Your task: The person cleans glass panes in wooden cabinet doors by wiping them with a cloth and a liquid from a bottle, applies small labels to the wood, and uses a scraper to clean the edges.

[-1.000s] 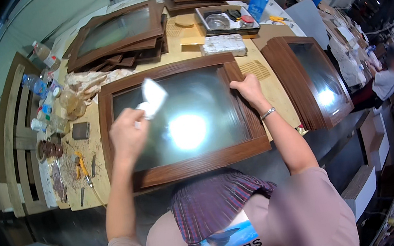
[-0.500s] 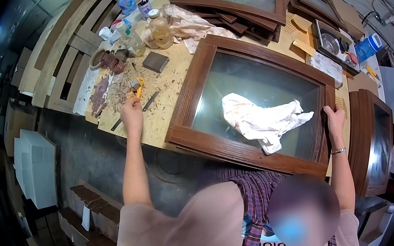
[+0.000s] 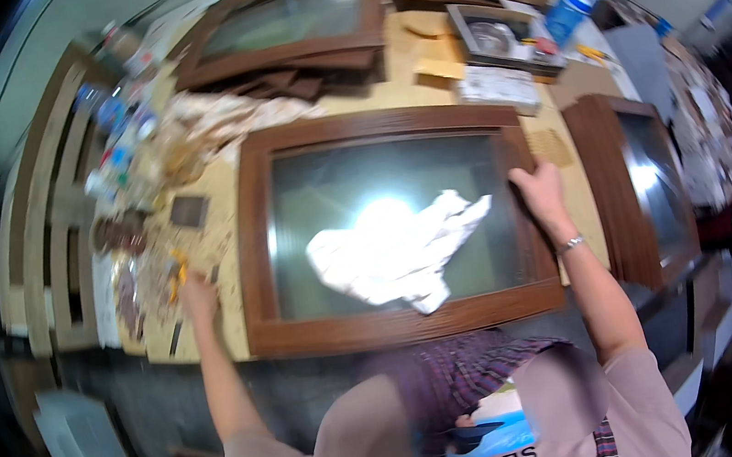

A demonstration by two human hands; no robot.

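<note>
From the head camera, a brown wooden frame with a glass pane (image 3: pixel 393 225) lies flat on the workbench (image 3: pixel 219 238), filling the middle of it, near edge close to the person's body. A crumpled white cloth (image 3: pixel 401 251) lies loose on the glass, right of centre, with no hand on it; it looks parked there where it is easy to reach.

The right hand (image 3: pixel 542 196) rests on the right rail of the frame, fingers laid over the wood and partly curled, seemingly to steady the frame against sliding. It presses on the rail more than it clasps it, and holds nothing else.

The left hand (image 3: pixel 199 297) reaches left of the frame, down onto the cluttered strip of bench where small tools (image 3: pixel 177 267) with yellow handles lie. The picture is blurred there, so whether the fingers have closed on anything cannot be told.

Farther back stand more framed panes (image 3: pixel 283 22), and another (image 3: pixel 647 182) lies to the right, stacked aside so the middle stays free. Bottles (image 3: pixel 119 141) crowd the far left.
</note>
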